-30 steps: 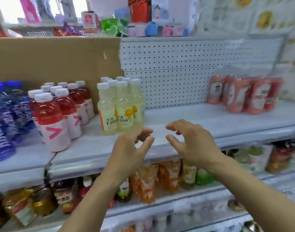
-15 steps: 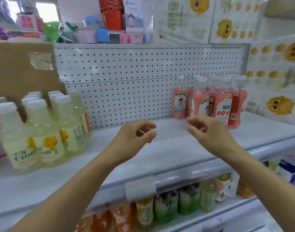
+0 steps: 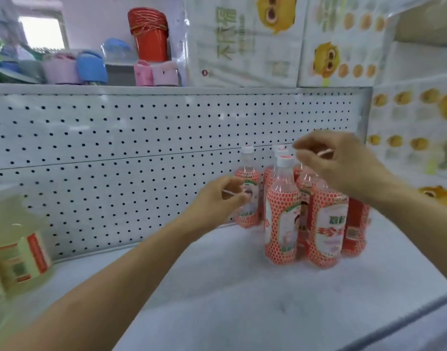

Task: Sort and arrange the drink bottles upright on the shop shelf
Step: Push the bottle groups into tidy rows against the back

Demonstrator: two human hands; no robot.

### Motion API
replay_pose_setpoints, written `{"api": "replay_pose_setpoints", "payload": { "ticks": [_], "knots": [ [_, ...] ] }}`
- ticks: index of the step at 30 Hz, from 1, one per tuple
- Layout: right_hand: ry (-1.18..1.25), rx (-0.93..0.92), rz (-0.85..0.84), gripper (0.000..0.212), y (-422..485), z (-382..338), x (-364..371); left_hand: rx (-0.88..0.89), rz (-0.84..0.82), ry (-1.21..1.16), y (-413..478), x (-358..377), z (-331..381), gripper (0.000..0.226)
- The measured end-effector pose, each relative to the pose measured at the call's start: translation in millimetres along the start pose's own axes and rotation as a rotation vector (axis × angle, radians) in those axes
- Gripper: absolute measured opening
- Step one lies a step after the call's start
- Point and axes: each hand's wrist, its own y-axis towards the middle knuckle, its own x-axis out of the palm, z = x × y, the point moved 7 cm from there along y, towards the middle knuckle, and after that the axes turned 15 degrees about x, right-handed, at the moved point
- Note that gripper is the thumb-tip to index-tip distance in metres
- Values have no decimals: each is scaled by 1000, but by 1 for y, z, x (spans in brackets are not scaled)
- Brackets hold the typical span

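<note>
Several red-patterned drink bottles [image 3: 283, 216] with white caps stand upright in a cluster on the white shelf [image 3: 217, 287], at its right end near the pegboard back. My left hand [image 3: 217, 198] hovers just left of the rearmost left bottle [image 3: 247, 198], fingers curled and apart, holding nothing. My right hand [image 3: 336, 163] hangs over the tops of the cluster, fingers loosely bent, nothing in it. It hides the caps of the bottles at the right. A pale yellow drink bottle [image 3: 17, 244] stands blurred at the far left edge.
A white pegboard [image 3: 116, 160] backs the shelf. Above it sit a red bucket [image 3: 149, 34] and pink and blue plastic items [image 3: 90, 68]. Cartons with yellow cartoon prints [image 3: 326, 41] rise at the right. The shelf's front edge [image 3: 394, 323] runs lower right.
The view has swung right, from the yellow and red bottles to the red-patterned cluster. Both hands have moved up and forward toward that cluster, still holding nothing.
</note>
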Motion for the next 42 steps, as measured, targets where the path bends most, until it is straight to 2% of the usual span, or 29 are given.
{"api": "replay_pose_setpoints", "payload": {
  "ticks": [5,9,12,14,17,20,23,26,31,36,39,40,42],
  "knots": [
    [-169,-99,-166,13,97,-7,-1,6,164,91,68,-27,0,37],
    [-376,-123,-442,17,157,11,27,-7,110,339,110,-22,-3,52],
    [-561,-118,-634,23,183,33,56,-76,67,411,132,-15,-12,59],
    [-612,-101,-744,22,195,47,75,-106,46,425,141,-11,-16,52],
    [-594,-118,-847,18,203,58,96,-96,26,415,149,-4,-22,25],
    [-627,-247,-847,14,207,58,107,-74,30,457,154,-1,-25,15],
    [-609,-318,-838,9,211,57,110,-51,64,579,159,5,-24,15],
    [-573,-307,-841,12,214,62,111,-40,104,617,162,10,-25,15],
    [-580,-268,-841,14,216,65,109,-43,92,535,166,13,-26,14],
    [-612,-214,-821,29,208,64,88,-130,41,484,165,10,-24,34],
    [-417,-160,-695,52,206,68,41,-28,191,471,139,3,-2,40],
    [-281,-148,-625,57,202,71,20,26,253,373,124,3,6,39],
    [-8,-98,-472,59,190,90,-19,76,276,156,103,14,18,45]
  ]
}}
